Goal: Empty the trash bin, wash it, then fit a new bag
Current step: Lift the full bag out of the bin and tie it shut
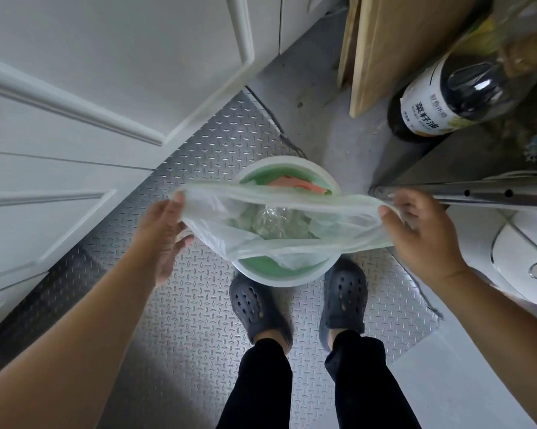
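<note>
a: where was the trash bin at that moment?

b: on the metal tread-plate floor, standing upright just ahead of the person's dark clogs. it was round, pale at the rim and green inside.

a: and the bag?

b: the translucent greenish bag was stretched across the mouth of the bin, raised above the rim, pulled wide between the two hands. through the plastic some crumpled clear wrapping showed, and behind the bag's far edge, inside the bin, something orange-pink was visible.

a: how did the hands sit?

b: well apart, one at each end of the bag. the left hand had its thumb tucked over the bag's edge, pinching the film against the fingers, palm turned inward. the right hand had its fingers and thumb curled round the other end, the plastic bunched in the grip.

a: what stood around it?

b: white panelled cabinet doors to the left. up to the right a dark bottle with a white label lay tilted in view, next to a wooden board leaning upright. a metal tube ran in from the right edge near the right hand, and below it was a white rounded appliance with a round button.

a: the legs?

b: black trousers, feet set either side of the bin's near rim.
</note>
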